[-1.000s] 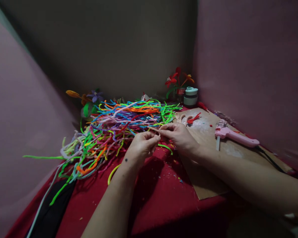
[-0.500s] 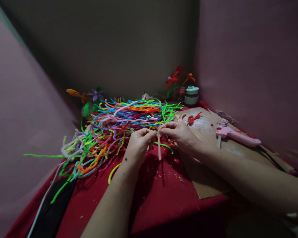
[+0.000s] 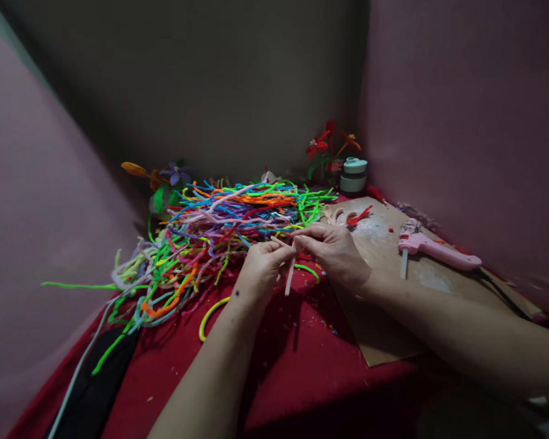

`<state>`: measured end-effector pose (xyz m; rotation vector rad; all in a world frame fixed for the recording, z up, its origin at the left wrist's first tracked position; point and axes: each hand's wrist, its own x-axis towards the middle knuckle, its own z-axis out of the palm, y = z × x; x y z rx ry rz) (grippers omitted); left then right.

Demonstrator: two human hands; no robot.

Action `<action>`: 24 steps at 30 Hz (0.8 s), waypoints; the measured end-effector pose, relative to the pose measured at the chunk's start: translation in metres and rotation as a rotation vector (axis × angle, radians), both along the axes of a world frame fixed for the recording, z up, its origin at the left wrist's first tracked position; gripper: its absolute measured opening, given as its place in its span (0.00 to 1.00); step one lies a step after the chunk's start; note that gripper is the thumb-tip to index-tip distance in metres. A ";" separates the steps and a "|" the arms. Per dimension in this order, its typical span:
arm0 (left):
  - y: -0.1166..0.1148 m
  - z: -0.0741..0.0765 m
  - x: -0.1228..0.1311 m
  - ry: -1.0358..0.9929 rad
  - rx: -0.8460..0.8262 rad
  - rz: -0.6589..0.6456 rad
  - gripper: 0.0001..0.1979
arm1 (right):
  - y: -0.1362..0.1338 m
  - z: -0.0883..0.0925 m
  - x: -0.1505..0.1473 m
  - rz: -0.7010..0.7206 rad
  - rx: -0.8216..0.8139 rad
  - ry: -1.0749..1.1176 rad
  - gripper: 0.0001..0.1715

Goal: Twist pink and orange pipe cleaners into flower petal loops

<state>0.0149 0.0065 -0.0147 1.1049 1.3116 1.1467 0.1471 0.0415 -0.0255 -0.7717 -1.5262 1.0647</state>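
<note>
My left hand [image 3: 268, 265] and my right hand [image 3: 332, 250] meet fingertip to fingertip above the red cloth. Both are pinched on a pale pink pipe cleaner [image 3: 290, 281]. One length of it hangs below the fingers, and a short end pokes out at the upper left. The part between the fingertips is hidden. Just beyond the hands lies a big heap of pipe cleaners [image 3: 229, 213] in many colours. A green pipe cleaner [image 3: 307, 269] curves under the right hand.
A pink glue gun [image 3: 439, 249] rests on a brown board [image 3: 379, 335] at the right, near red and beige pipe-cleaner pieces [image 3: 359, 217]. Behind stand a mint-lidded container [image 3: 353, 177] and pipe-cleaner flowers [image 3: 318, 145]. A black strip [image 3: 103, 378] lies at the left on the red cloth [image 3: 293, 390].
The fingers have come closer together. The hanging end of the pink pipe cleaner now slants to the lower left, and a short end shows above my left fingers.
</note>
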 end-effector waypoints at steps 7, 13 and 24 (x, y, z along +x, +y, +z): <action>0.002 -0.002 -0.008 0.048 0.091 -0.133 0.10 | 0.005 -0.001 0.001 0.208 -0.234 0.120 0.06; 0.003 -0.001 -0.008 -0.008 0.094 -0.094 0.09 | 0.006 -0.004 0.001 0.245 -0.276 0.126 0.06; 0.000 0.005 -0.004 0.044 0.169 -0.017 0.06 | 0.005 -0.001 -0.001 0.202 -0.256 0.011 0.07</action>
